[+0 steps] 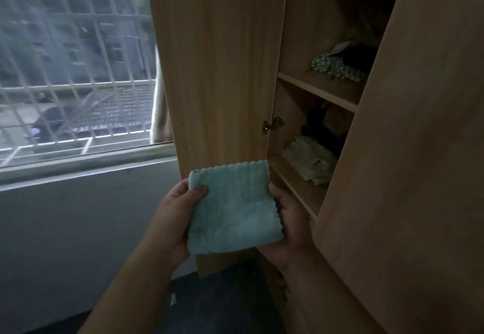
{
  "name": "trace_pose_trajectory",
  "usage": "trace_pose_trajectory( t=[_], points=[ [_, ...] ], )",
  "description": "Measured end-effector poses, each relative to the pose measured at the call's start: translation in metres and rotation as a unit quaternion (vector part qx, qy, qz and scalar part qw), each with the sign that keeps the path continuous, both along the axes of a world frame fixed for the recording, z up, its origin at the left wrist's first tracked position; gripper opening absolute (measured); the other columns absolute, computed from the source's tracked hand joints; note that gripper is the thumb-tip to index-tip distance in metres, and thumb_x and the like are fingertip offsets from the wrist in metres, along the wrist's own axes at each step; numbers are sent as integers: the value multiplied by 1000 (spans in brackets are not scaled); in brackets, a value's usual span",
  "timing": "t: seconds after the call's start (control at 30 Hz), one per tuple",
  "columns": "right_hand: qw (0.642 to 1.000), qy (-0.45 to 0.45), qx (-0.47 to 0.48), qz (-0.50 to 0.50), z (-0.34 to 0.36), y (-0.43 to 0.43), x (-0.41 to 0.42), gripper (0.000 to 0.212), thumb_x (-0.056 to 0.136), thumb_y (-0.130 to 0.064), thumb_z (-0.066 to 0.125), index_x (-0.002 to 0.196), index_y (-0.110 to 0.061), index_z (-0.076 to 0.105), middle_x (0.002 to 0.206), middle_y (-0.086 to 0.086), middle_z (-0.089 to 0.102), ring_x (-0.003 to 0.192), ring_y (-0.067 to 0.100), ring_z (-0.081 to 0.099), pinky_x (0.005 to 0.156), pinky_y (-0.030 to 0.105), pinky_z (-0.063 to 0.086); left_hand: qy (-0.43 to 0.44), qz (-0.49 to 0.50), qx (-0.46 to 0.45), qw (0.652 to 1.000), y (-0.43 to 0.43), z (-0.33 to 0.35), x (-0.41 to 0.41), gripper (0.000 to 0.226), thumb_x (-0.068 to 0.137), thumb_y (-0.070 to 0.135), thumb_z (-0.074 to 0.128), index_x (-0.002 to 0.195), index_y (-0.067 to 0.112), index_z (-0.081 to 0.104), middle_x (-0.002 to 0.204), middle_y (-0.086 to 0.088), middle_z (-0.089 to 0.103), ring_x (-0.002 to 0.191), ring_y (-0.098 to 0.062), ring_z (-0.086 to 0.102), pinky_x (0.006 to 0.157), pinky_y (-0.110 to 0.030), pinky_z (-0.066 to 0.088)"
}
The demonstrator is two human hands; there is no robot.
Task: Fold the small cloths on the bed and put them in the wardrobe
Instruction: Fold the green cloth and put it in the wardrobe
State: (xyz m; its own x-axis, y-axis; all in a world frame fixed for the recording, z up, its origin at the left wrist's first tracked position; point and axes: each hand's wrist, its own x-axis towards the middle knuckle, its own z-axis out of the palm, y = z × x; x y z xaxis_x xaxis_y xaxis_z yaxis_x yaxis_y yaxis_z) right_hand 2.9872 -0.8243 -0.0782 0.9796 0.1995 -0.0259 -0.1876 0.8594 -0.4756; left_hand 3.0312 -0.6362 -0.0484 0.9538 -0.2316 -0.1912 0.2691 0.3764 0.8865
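Observation:
A folded light-blue cloth (233, 208) with wavy edges lies flat between both hands, in front of the open wooden wardrobe (217, 58). My left hand (174, 210) grips its left edge, thumb on top near the upper left corner. Under the right edge, my right hand (290, 218) supports it with fingers curled around. On the lower shelf (298, 189), just right of the cloth, sits a folded pale-green cloth (310, 160).
The right wardrobe door (408, 176) stands open close beside my right arm. The left door (217, 58) has a round knob (273, 124). A patterned fabric item (337, 67) rests on the upper shelf. A barred window (76, 71) fills the left.

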Motion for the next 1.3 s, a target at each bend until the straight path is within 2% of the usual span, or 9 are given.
trace_pose_trajectory(
  t=[0.17, 0.33, 0.5, 0.67, 0.8, 0.93, 1.07, 1.2, 1.3],
  points=[
    [998, 26, 20, -53, -6, 36, 55, 48, 94, -34, 63, 135, -8, 61, 141, 17, 58, 131, 36, 54, 109, 52, 42, -4, -69, 30, 997, 29, -7, 87, 21, 94, 18, 65, 112, 25, 75, 111, -13, 77, 96, -36, 76, 74, -50, 60],
    [992, 68, 19, -104, -13, 43, 82, 41, 93, -33, 62, 126, -9, 68, 135, 17, 63, 124, 36, 60, 103, 52, 48, -4, -122, 57, 991, 31, -16, 139, 22, 95, 15, 63, 112, 25, 74, 109, -13, 77, 89, -31, 78, 70, -46, 60],
    [980, 123, 2, -156, -55, 39, 108, 36, 91, -29, 65, 121, -11, 71, 133, 16, 64, 121, 36, 62, 105, 55, 45, 3, -156, 119, 981, 15, -49, 176, 23, 97, 14, 60, 107, 30, 74, 104, -9, 77, 87, -28, 75, 68, -44, 60],
    [972, 177, -8, -157, -118, 19, 139, 52, 83, -28, 74, 132, -13, 64, 136, 17, 62, 123, 37, 61, 104, 56, 45, 0, -162, 183, 970, -9, -96, 208, 25, 98, 14, 61, 103, 34, 76, 104, -2, 78, 96, -25, 72, 81, -44, 61],
    [964, 214, -3, -158, -153, 5, 154, 47, 83, -25, 74, 128, -13, 67, 134, 17, 63, 122, 37, 62, 102, 56, 47, 23, -180, 207, 961, -27, -133, 230, 26, 98, 12, 62, 99, 33, 77, 101, -1, 79, 90, -20, 73, 67, -35, 61],
    [950, 251, 4, -187, -171, -2, 155, 48, 86, -22, 73, 132, -14, 64, 136, 16, 62, 124, 36, 61, 101, 54, 49, 48, -213, 212, 953, -44, -153, 242, 22, 98, 11, 62, 104, 26, 76, 103, -5, 78, 95, -26, 74, 77, -40, 62],
    [926, 291, 10, -238, -183, -14, 165, 43, 88, -20, 70, 131, -14, 65, 133, 16, 65, 121, 36, 63, 102, 55, 48, 34, -264, 219, 939, -69, -171, 265, 18, 99, 11, 62, 108, 21, 74, 100, -2, 79, 86, -15, 76, 63, -27, 61],
    [900, 313, 14, -303, -194, -17, 175, 46, 90, -17, 67, 136, -14, 60, 134, 15, 64, 123, 35, 61, 105, 55, 45, -4, -313, 239, 919, -90, -191, 291, 19, 98, 15, 64, 113, 23, 73, 104, 4, 78, 98, -12, 73, 76, -25, 57],
    [884, 315, 26, -345, -197, -12, 181, 48, 89, -17, 68, 135, -12, 60, 133, 15, 65, 121, 34, 63, 97, 52, 52, -32, -356, 250, 900, -102, -202, 306, 20, 99, 18, 64, 117, 25, 71, 108, 11, 74, 102, -7, 68, 80, -21, 51]
  ],
)
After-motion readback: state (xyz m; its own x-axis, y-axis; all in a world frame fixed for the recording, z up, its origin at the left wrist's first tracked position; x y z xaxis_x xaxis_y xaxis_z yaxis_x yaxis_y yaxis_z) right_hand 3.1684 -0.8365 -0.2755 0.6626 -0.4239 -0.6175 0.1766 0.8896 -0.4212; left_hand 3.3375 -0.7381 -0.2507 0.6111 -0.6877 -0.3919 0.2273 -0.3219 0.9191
